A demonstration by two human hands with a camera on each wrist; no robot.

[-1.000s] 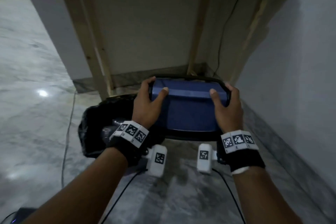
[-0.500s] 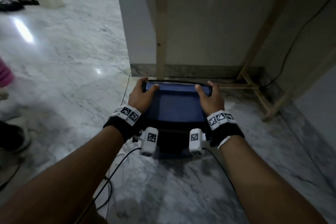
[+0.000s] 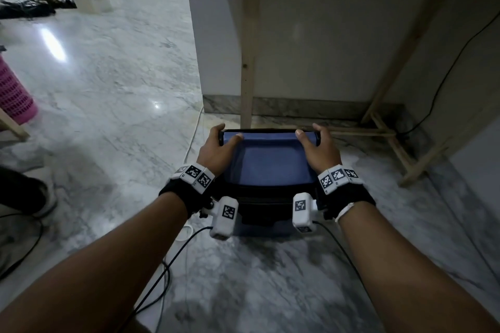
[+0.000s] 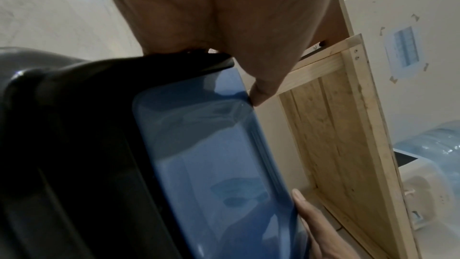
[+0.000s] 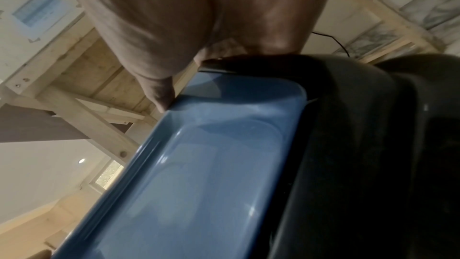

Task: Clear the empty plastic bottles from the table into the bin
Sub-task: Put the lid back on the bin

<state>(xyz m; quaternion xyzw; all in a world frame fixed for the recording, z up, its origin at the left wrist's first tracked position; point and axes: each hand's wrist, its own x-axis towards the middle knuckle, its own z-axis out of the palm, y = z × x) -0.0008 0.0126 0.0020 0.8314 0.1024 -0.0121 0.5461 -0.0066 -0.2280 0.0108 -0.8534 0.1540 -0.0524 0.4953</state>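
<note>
Bin's [image 3: 266,162] inside can't be seen: blue lid covers the top, so contents unknown. Its lower front is hidden behind the wrist cams, and the base is only partly visible. No bottles show anywhere, and the table's [image 3: 247,43] top surface is cut off by the upper edge of the head view, only legs and frame underside visible.

Bin sits on the marble floor [image 3: 108,89], just in front of the table's left leg, near the wall [image 3: 324,48]. Black body, blue lid.

Left hand [image 3: 216,150] grips the lid's far-left corner, fingers wrapped over the far rim, thumb lying on the blue top. Right hand [image 3: 319,151] does the same at the far-right corner. L wrist cam shows the thumb tip [image 4: 261,95] pressed on the lid edge; R wrist cam likewise [image 5: 159,95].

Pink basket [image 3: 13,94] at the left edge, half cut off.

Vs 0.5 s ago: hands and bin look unchanged, the view pulled back a bit, pink basket clearer.
</note>
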